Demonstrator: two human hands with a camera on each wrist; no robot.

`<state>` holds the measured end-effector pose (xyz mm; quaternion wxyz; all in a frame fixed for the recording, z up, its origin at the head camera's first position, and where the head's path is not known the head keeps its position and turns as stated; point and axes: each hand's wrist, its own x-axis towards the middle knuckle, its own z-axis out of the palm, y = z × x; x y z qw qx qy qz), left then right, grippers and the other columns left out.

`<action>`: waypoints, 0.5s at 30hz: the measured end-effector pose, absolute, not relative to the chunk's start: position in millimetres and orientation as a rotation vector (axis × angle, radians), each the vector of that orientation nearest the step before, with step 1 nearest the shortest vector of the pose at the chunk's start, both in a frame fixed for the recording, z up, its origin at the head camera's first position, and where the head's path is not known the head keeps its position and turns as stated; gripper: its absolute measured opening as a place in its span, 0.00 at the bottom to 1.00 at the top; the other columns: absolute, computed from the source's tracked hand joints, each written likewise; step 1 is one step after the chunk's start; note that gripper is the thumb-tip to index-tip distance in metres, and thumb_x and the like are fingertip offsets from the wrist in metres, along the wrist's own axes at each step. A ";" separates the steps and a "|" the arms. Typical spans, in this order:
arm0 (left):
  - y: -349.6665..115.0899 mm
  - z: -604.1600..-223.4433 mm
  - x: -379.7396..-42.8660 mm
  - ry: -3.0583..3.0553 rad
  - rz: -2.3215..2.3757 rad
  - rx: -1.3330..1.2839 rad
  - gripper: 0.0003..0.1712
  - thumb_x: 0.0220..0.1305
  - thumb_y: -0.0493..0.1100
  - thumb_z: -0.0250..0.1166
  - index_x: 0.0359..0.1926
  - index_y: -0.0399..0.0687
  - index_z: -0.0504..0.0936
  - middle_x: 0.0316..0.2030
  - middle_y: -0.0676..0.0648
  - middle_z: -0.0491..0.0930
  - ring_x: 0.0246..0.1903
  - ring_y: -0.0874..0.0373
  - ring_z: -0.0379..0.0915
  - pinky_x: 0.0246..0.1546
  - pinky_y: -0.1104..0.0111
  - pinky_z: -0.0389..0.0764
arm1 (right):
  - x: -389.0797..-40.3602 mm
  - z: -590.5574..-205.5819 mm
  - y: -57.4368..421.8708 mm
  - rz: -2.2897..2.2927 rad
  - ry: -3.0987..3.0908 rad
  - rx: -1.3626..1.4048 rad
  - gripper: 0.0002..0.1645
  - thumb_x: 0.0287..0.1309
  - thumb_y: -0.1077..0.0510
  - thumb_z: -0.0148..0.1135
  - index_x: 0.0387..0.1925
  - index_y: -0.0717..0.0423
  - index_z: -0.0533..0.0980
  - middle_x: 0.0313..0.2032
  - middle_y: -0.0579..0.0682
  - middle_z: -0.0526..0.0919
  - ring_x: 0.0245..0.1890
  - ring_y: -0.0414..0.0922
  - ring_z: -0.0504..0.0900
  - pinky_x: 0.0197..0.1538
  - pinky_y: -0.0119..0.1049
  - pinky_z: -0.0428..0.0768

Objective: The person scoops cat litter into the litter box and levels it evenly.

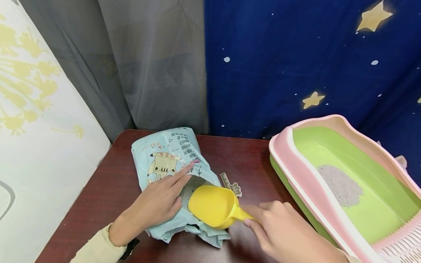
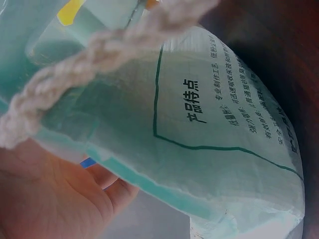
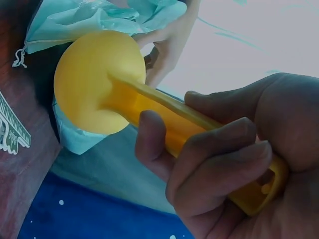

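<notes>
A light blue cat litter bag with a cat drawing lies on the table, grey litter showing in its opening. Beside that opening my left hand holds the bag, index finger stretched along its printed top. In the left wrist view, some fingertips pass behind the bag's edge, partly hidden. My right hand grips the handle of a yellow scoop. The scoop's bowl is over the lower part of the bag's opening; its visible inside is bare. Fingers wrap around the handle in the right wrist view.
To the right stands a green and pink litter box with a patch of grey litter on its floor. A small ruler-shaped piece lies beside the bag on the dark red table. Curtains hang behind.
</notes>
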<state>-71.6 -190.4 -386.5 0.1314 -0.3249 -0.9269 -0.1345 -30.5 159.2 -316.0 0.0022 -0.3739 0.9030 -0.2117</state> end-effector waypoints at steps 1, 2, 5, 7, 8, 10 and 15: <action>-190.5 -386.8 -71.8 -2.686 -0.389 -0.951 0.34 0.62 0.34 0.70 0.71 0.35 0.80 0.84 0.49 0.64 0.36 0.56 0.77 0.30 0.69 0.77 | -30.6 -316.0 157.6 -0.662 2.837 -1.174 0.04 0.76 0.52 0.69 0.43 0.36 0.82 0.25 0.28 0.77 0.25 0.28 0.76 0.26 0.29 0.72; -190.5 -387.4 -72.1 -2.679 -0.384 -0.958 0.34 0.62 0.34 0.70 0.71 0.35 0.80 0.83 0.48 0.64 0.35 0.56 0.77 0.31 0.68 0.77 | -30.6 -316.4 156.1 -0.649 2.851 -1.189 0.05 0.75 0.52 0.69 0.41 0.36 0.81 0.24 0.29 0.77 0.23 0.30 0.76 0.24 0.30 0.71; -190.4 -388.3 -72.8 -2.663 -0.382 -0.974 0.34 0.62 0.34 0.70 0.70 0.34 0.81 0.83 0.48 0.64 0.33 0.58 0.74 0.30 0.69 0.76 | -29.5 -315.5 150.8 -0.569 2.887 -1.186 0.07 0.75 0.51 0.69 0.37 0.37 0.80 0.21 0.31 0.74 0.19 0.34 0.76 0.22 0.31 0.68; -190.3 -388.7 -72.7 -2.658 -0.377 -0.976 0.33 0.62 0.34 0.71 0.70 0.35 0.81 0.83 0.48 0.64 0.31 0.59 0.72 0.30 0.70 0.75 | -28.4 -314.1 146.5 -0.491 2.913 -1.166 0.10 0.75 0.51 0.69 0.35 0.38 0.77 0.17 0.32 0.70 0.16 0.37 0.73 0.20 0.33 0.66; -190.3 -389.1 -72.7 -2.655 -0.375 -0.975 0.33 0.62 0.34 0.71 0.69 0.35 0.82 0.83 0.48 0.65 0.31 0.59 0.72 0.29 0.70 0.75 | -27.7 -312.8 144.2 -0.453 2.920 -1.149 0.10 0.75 0.50 0.69 0.34 0.38 0.77 0.16 0.33 0.68 0.14 0.39 0.72 0.20 0.34 0.65; -190.2 -389.5 -72.4 -2.651 -0.374 -0.973 0.33 0.61 0.35 0.71 0.69 0.35 0.82 0.83 0.48 0.64 0.31 0.60 0.71 0.29 0.70 0.75 | -26.7 -309.8 139.5 -0.401 2.927 -1.112 0.11 0.75 0.49 0.68 0.33 0.39 0.76 0.15 0.34 0.66 0.13 0.40 0.69 0.19 0.36 0.65; -190.3 -390.4 -72.0 -2.642 -0.369 -0.978 0.33 0.61 0.35 0.71 0.69 0.34 0.82 0.83 0.47 0.65 0.31 0.60 0.71 0.31 0.69 0.76 | -27.9 -304.8 130.4 -0.339 2.969 -1.111 0.14 0.72 0.51 0.71 0.30 0.41 0.75 0.14 0.36 0.66 0.12 0.43 0.70 0.18 0.38 0.67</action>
